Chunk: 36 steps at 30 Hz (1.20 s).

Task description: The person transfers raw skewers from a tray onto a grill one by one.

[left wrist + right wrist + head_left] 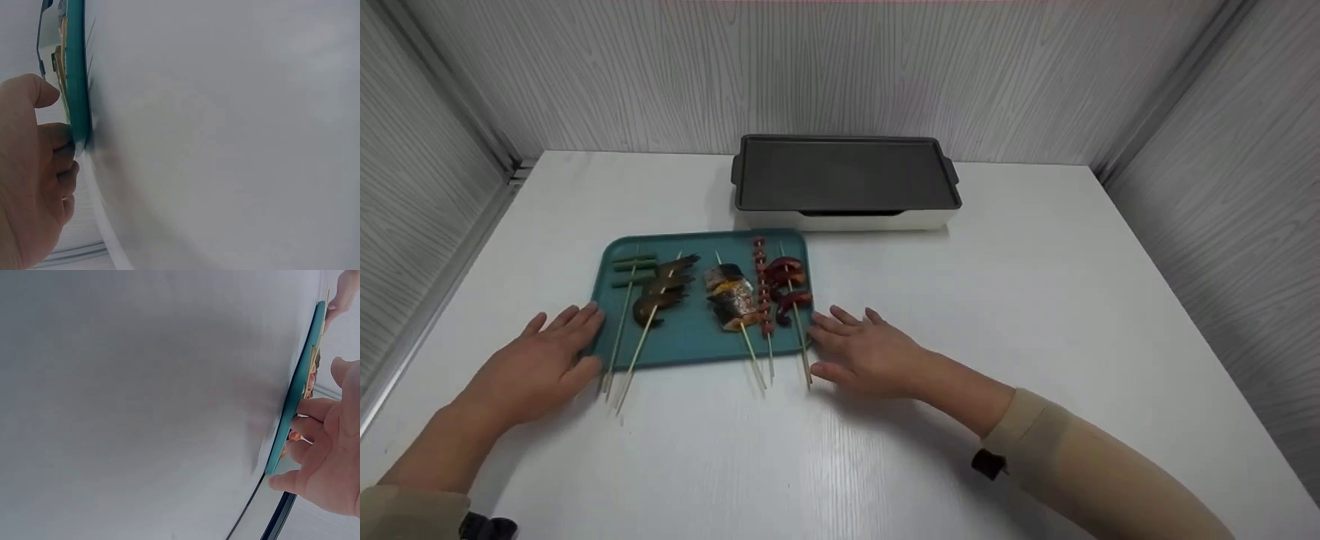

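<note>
A teal tray (pixel 701 345) lies on the white table with several skewers across it, their sticks overhanging its near edge. From left to right are a green vegetable skewer (pixel 634 263), a brown curled skewer (pixel 664 285), a skewer of silvery fish-like chunks (pixel 731 298), a skewer of small red pieces (pixel 763 289) and a dark red curled one (pixel 789 271). My left hand (pixel 540 360) touches the tray's left edge, fingers extended. At the right edge, my right hand (pixel 870 356) rests with spread fingers against the tray's near corner. In the right wrist view its fingers (pixel 309 427) meet the rim.
Behind the tray, a dark flat griddle (pixel 847 174) on a white base stands near the back wall (pixel 840 75). Grey wood-grain panels enclose the white table (pixel 997 285) at the back and both sides.
</note>
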Tool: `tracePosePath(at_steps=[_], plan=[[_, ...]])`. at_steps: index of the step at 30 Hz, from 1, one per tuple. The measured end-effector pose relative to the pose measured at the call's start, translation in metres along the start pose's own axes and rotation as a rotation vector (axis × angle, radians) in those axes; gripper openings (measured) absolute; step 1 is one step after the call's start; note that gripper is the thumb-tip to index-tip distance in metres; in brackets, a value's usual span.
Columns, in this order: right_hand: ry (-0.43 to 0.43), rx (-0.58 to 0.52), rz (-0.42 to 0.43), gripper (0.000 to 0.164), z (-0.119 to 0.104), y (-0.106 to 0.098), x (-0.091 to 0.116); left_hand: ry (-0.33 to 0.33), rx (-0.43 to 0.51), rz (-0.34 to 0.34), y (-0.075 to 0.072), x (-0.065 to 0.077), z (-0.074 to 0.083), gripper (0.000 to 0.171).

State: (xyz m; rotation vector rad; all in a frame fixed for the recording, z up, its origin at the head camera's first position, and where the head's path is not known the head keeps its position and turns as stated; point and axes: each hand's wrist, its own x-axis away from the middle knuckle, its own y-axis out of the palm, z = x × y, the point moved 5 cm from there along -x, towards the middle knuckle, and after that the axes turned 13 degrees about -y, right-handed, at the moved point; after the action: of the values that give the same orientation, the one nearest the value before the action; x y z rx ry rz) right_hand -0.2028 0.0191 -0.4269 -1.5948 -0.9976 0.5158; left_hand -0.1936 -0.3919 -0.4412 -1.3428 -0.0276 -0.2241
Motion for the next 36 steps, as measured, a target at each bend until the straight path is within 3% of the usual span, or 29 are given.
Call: tracePosePath(at_steps=[12,30,36], plan=[[0.002,-0.043,0.043,0.068,-0.003,-0.001,0.001,0.054,-0.044,0.056,-0.001,0.006,0.0,0.065],[0.063,-0.083,0.074,0.068,-0.006,-0.001,-0.004,0.104,-0.098,0.045,-0.004,0.005,-0.009,0.068],[0.087,-0.1,0.1,0.067,0.003,-0.001,0.008,0.129,-0.105,0.052,0.001,0.001,0.005,0.069]])
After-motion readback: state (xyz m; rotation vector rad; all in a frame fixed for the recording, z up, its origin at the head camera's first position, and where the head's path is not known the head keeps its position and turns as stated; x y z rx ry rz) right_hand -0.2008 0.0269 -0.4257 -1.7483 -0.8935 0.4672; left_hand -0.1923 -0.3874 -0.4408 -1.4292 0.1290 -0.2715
